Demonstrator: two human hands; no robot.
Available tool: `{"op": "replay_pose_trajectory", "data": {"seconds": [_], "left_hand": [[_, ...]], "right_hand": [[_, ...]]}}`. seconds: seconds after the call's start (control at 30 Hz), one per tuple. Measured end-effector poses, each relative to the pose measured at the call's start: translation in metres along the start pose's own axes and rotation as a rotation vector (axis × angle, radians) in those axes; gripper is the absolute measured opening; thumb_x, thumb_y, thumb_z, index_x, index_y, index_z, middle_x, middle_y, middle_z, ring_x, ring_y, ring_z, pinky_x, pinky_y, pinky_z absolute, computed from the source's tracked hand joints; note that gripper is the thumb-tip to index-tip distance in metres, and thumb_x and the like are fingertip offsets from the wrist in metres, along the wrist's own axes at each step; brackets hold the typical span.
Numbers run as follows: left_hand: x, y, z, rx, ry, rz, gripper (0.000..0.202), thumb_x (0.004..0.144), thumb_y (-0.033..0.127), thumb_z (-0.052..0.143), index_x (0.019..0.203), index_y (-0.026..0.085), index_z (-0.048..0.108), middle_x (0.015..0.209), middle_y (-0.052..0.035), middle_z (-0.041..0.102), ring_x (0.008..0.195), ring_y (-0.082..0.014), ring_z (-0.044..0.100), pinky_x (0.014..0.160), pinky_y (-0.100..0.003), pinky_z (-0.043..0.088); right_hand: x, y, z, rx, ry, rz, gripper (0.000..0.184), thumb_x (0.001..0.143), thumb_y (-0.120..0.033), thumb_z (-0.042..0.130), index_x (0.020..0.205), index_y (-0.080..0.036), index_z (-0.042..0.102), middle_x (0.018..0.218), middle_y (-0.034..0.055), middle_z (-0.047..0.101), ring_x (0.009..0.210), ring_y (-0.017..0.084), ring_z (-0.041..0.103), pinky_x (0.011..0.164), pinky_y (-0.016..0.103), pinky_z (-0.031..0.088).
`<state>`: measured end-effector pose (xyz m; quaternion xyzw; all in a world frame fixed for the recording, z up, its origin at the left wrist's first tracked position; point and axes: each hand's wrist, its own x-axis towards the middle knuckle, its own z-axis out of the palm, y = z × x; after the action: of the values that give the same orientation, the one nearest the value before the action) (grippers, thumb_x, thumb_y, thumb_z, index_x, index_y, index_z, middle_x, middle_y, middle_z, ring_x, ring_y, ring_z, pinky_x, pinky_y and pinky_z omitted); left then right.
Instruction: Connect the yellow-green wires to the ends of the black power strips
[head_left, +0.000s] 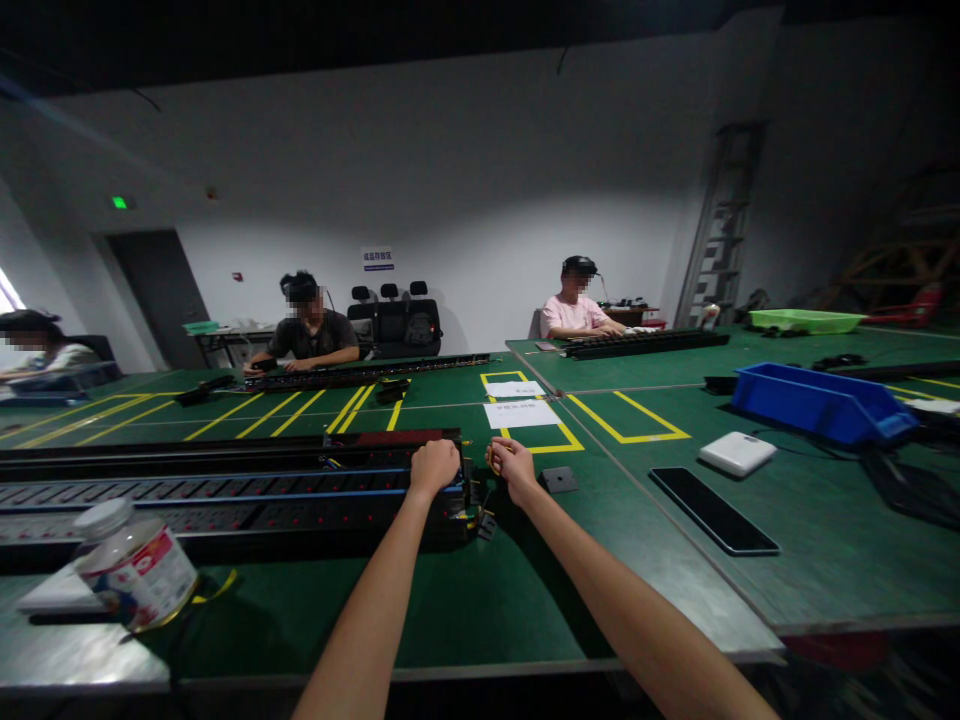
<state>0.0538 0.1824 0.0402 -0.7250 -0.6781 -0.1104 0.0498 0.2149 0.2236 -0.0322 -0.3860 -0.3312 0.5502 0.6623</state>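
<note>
Both your hands curl inward: your left hand (435, 466) is bunched over the end of the long black rail (300, 517), though you can't tell whether it grips; your right hand (511, 468) bends its fingers just past that end, around something too small to make out. Just beside it lies a dark plate (561, 480); farther right, a phone (714, 510), a white box (738, 455) and a blue bin (817, 405)
</note>
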Motion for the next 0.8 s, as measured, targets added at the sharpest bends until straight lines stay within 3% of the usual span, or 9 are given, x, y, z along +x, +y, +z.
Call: {"op": "replay_pose_trajectory", "data": {"seconds": [0.27,0.6,0.8], "left_hand": [[0.0012,-0.002,0.0022,-0.014,0.01,0.008,0.045,0.099,0.027,0.033,0.103,0.021,0.077,0.107,-0.0146,0.076,0.1,-0.0277,0.073,0.091,-0.038,0.054],[0.0017,-0.001,0.0031,0.001,0.007,0.001,0.045,0.098,0.028,0.033,0.103,0.02,0.077,0.107,-0.0151,0.076,0.1,-0.0283,0.073,0.09,-0.039,0.055],[0.0013,-0.0004,0.0019,-0.006,0.012,0.003,0.044,0.097,0.028,0.034,0.102,0.021,0.077,0.105,-0.015,0.077,0.099,-0.0299,0.073,0.088,-0.04,0.055]], "right_hand": [[-0.0001,-0.0001,-0.0012,-0.027,-0.006,-0.014,0.028,0.061,-0.026,0.077,0.085,-0.015,0.069,0.063,0.0007,0.066,0.049,0.009,0.054,0.044,0.02,0.04],[-0.0013,-0.0004,-0.0004,-0.017,0.012,0.011,0.026,0.062,-0.024,0.081,0.085,-0.015,0.072,0.075,0.0042,0.073,0.062,0.012,0.064,0.057,0.022,0.052],[-0.0019,-0.0003,-0.0014,-0.036,0.004,-0.01,0.029,0.06,-0.025,0.082,0.086,-0.014,0.073,0.074,0.004,0.072,0.059,0.011,0.061,0.053,0.021,0.048]]}}
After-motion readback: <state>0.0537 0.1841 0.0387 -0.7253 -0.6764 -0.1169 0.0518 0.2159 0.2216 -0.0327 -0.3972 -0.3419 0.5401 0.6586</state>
